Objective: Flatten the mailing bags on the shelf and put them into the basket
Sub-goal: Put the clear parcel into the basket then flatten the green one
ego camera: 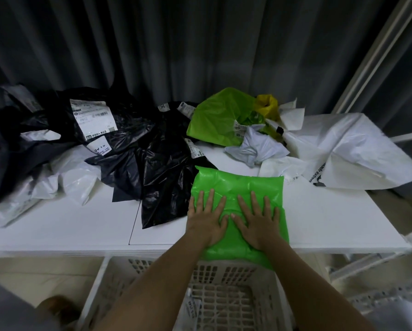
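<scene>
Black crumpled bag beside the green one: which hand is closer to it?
Left. The left hand presses the green bag right beside the black bag; the right hand lies farther right.

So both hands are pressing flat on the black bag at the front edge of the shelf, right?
Not quite: the head view shows the left hand and right hand pressing flat on the bright green bag, not a black one. It does lie at the shelf's front edge.

Both hands, left hand (208,217) and right hand (257,220), press flat with spread fingers on a green mailing bag (238,185) overhanging the white shelf (69,230) edge; the basket (109,283) sits at 6 o'clock, black bags (152,163) at 10.
</scene>
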`<action>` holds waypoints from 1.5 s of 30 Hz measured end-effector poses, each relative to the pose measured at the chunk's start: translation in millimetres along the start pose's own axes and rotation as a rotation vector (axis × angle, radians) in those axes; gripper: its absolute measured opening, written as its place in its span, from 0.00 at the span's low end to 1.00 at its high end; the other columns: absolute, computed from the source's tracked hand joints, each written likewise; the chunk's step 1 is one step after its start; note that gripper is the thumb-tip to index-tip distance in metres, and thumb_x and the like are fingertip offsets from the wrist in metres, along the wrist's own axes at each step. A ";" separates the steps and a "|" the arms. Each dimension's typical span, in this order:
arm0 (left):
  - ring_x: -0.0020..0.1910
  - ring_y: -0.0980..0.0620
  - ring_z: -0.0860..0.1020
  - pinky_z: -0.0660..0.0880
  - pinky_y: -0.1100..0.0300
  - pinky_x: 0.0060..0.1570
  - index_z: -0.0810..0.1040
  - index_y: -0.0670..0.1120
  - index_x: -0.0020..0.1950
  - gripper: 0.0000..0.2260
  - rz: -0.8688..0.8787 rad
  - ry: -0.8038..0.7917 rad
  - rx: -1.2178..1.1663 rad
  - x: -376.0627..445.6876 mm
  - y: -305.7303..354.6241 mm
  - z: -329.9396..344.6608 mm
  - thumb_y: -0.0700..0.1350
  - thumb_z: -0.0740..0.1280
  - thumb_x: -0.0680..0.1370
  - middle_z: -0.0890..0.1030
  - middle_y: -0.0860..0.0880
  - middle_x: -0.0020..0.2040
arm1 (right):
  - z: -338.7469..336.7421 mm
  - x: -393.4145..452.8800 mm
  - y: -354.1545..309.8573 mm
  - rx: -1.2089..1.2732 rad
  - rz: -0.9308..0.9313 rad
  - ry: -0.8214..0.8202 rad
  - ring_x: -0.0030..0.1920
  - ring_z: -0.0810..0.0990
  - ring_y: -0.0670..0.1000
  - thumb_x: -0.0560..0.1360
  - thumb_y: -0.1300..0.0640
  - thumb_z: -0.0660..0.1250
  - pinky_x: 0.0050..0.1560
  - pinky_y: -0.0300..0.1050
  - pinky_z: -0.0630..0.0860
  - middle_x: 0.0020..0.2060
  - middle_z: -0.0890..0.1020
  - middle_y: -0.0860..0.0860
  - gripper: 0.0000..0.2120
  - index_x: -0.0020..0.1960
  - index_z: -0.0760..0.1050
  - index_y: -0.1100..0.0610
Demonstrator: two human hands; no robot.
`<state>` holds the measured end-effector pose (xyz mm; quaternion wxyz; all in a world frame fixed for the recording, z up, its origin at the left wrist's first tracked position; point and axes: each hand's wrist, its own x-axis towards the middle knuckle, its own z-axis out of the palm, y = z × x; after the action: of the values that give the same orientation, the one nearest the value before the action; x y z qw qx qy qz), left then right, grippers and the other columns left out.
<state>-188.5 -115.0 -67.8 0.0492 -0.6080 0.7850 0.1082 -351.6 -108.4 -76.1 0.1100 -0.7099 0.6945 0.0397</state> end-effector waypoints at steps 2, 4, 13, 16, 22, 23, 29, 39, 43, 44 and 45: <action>0.75 0.42 0.32 0.31 0.43 0.71 0.37 0.56 0.77 0.26 0.002 -0.012 0.009 0.7 -0.4 0.5 0.61 0.41 0.81 0.33 0.46 0.77 | 0.3 0.8 -0.4 -0.004 -0.001 -0.002 0.75 0.33 0.62 0.62 0.26 0.26 0.71 0.65 0.35 0.76 0.35 0.49 0.42 0.75 0.33 0.37; 0.75 0.41 0.33 0.31 0.42 0.71 0.37 0.56 0.77 0.26 0.003 -0.027 0.015 1.5 -0.2 2.2 0.61 0.41 0.81 0.34 0.46 0.77 | 2.2 1.0 -0.3 0.000 0.004 -0.002 0.75 0.33 0.62 0.63 0.27 0.27 0.71 0.65 0.35 0.77 0.36 0.49 0.41 0.75 0.35 0.37; 0.75 0.41 0.33 0.33 0.41 0.72 0.36 0.56 0.77 0.27 -0.002 -0.037 0.041 4.4 -1.1 13.2 0.61 0.40 0.81 0.33 0.45 0.77 | 10.6 3.2 1.1 -0.014 0.003 0.017 0.75 0.34 0.62 0.58 0.24 0.23 0.71 0.65 0.34 0.77 0.36 0.50 0.47 0.75 0.35 0.38; 0.75 0.41 0.32 0.32 0.42 0.72 0.35 0.56 0.77 0.27 -0.006 -0.036 0.052 3.7 -1.0 15.0 0.61 0.39 0.81 0.33 0.45 0.76 | 11.1 2.3 0.2 -0.010 -0.007 0.015 0.75 0.34 0.62 0.58 0.25 0.22 0.71 0.65 0.34 0.77 0.36 0.50 0.48 0.75 0.36 0.38; 0.76 0.40 0.35 0.32 0.42 0.71 0.37 0.56 0.78 0.27 -0.025 -0.111 0.121 5.7 2.5 1.6 0.61 0.40 0.81 0.35 0.44 0.77 | 0.3 4.7 -0.5 -0.064 -0.007 -0.070 0.75 0.34 0.64 0.75 0.29 0.37 0.71 0.67 0.36 0.77 0.36 0.52 0.34 0.76 0.36 0.40; 0.76 0.41 0.36 0.32 0.42 0.71 0.37 0.56 0.78 0.27 -0.028 -0.124 0.131 4.5 3.2 -1.9 0.61 0.40 0.81 0.36 0.44 0.77 | -3.4 5.1 -0.2 -0.078 -0.012 -0.098 0.75 0.35 0.65 0.76 0.30 0.40 0.71 0.67 0.36 0.77 0.36 0.52 0.33 0.76 0.36 0.40; 0.78 0.43 0.42 0.39 0.46 0.74 0.45 0.52 0.79 0.25 0.084 0.031 -0.014 -24.2 2.7 -25.3 0.54 0.48 0.84 0.44 0.44 0.79 | -26.5 -19.9 -1.4 0.048 -0.115 0.123 0.77 0.42 0.59 0.65 0.28 0.32 0.73 0.62 0.41 0.78 0.43 0.53 0.42 0.77 0.43 0.42; 0.78 0.45 0.42 0.43 0.48 0.76 0.45 0.51 0.79 0.30 0.188 -0.112 -0.026 -91.2 -4.3 -8.1 0.50 0.56 0.81 0.42 0.43 0.79 | 0.7 -84.0 4.8 -0.169 -0.245 -0.063 0.65 0.71 0.69 0.51 0.29 0.74 0.58 0.67 0.71 0.70 0.68 0.65 0.61 0.76 0.56 0.54; 0.77 0.42 0.40 0.44 0.47 0.75 0.37 0.49 0.78 0.40 0.139 -0.138 0.114 -96.8 -2.2 -2.2 0.44 0.64 0.78 0.39 0.41 0.78 | 2.6 -89.5 -5.8 -0.202 -0.248 0.078 0.74 0.56 0.68 0.64 0.57 0.76 0.70 0.63 0.59 0.76 0.53 0.62 0.56 0.77 0.39 0.54; 0.77 0.42 0.41 0.45 0.47 0.75 0.37 0.47 0.78 0.40 0.123 -0.124 0.137 -97.2 -2.0 -3.0 0.41 0.63 0.78 0.39 0.40 0.78 | 1.7 -91.8 -4.6 -0.211 -0.249 0.045 0.76 0.47 0.64 0.70 0.60 0.70 0.73 0.60 0.52 0.77 0.45 0.60 0.51 0.77 0.34 0.53; 0.77 0.42 0.42 0.46 0.47 0.75 0.37 0.46 0.78 0.39 0.115 -0.117 0.154 -98.1 -1.4 -4.1 0.39 0.62 0.78 0.40 0.39 0.78 | -1.3 -93.5 -2.7 -0.206 -0.250 0.013 0.77 0.42 0.61 0.73 0.63 0.65 0.74 0.58 0.47 0.77 0.40 0.58 0.48 0.77 0.33 0.52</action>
<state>-161.8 -23.6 -43.4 0.1352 -0.5490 0.8204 0.0852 -352.1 -17.3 -55.0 0.0360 -0.7986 0.5937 0.0921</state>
